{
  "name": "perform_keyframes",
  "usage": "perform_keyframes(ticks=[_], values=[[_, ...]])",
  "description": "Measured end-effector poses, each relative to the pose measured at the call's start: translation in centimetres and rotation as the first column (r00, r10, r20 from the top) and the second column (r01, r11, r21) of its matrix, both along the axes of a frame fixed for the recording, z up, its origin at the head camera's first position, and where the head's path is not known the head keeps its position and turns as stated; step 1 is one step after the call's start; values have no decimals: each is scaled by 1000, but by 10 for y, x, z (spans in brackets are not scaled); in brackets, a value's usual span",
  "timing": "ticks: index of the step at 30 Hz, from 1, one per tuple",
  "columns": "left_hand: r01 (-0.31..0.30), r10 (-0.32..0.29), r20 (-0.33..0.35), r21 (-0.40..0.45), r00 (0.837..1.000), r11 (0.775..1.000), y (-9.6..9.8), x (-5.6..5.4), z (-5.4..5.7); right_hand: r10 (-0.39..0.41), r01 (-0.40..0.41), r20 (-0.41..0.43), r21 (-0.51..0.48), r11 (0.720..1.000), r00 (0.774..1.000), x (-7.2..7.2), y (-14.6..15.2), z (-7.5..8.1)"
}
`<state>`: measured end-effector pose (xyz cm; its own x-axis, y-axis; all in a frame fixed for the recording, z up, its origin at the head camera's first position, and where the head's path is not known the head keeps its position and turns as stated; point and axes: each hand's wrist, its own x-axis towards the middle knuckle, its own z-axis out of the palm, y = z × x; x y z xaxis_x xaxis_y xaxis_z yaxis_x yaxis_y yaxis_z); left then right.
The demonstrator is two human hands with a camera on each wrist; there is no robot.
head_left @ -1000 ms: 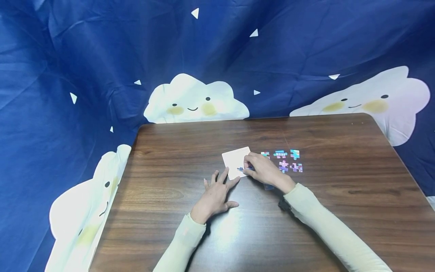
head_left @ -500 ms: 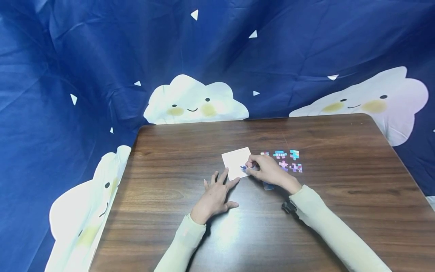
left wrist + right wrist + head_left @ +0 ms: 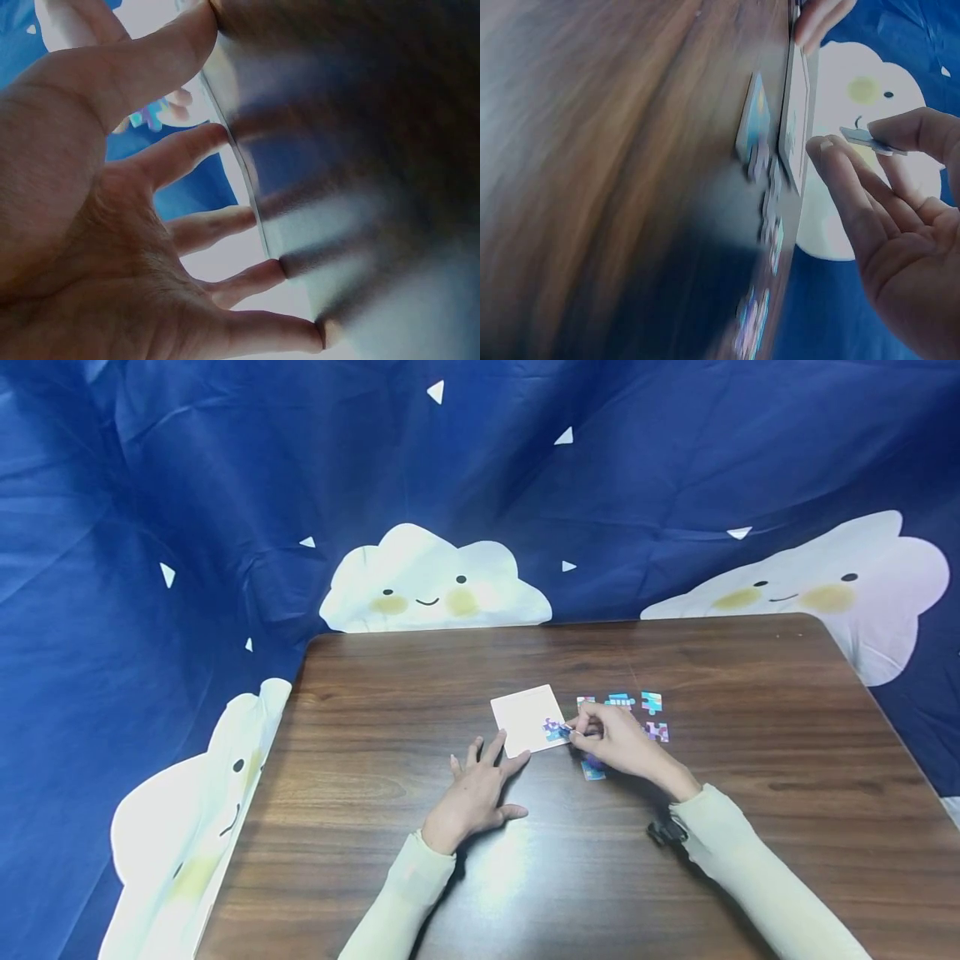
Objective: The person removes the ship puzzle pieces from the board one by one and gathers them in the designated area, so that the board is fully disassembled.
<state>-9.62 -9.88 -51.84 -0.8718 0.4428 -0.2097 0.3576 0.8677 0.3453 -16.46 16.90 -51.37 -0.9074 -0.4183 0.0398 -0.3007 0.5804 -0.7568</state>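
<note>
A jigsaw piece (image 3: 555,729), purple, white and blue, is pinched between the thumb and fingers of my right hand (image 3: 618,739) at the right side of a white square board (image 3: 521,714). In the right wrist view, the jigsaw piece (image 3: 871,141) is held above the board (image 3: 796,112), seen edge-on. My left hand (image 3: 468,797) rests on the table with its fingers spread, fingertips at the board's lower left edge. The left wrist view shows those spread fingers (image 3: 217,225) with their tips down on the surface.
Several loose jigsaw pieces lie right of the board, such as a blue one (image 3: 651,702), a pink one (image 3: 657,732) and one nearer the front (image 3: 593,771). My right hand partly hides the group. Behind the wooden table (image 3: 390,693) hangs a blue cloud-patterned cloth (image 3: 480,460).
My right hand has shifted to the right, from over the board to its right edge, and more of the pinched jigsaw piece's coloured face shows. My left hand has stayed in place.
</note>
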Motion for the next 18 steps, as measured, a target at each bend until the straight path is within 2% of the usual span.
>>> perform_keyframes(ticks=[11,18], values=[[-4,4,-7,7,1000,1000,0,-1,2,-82,82,7,-27,996,997,11,40,2],[-5,5,-11,9,1000,1000,1,-1,0,-116,116,-18,7,993,993,19,60,3]])
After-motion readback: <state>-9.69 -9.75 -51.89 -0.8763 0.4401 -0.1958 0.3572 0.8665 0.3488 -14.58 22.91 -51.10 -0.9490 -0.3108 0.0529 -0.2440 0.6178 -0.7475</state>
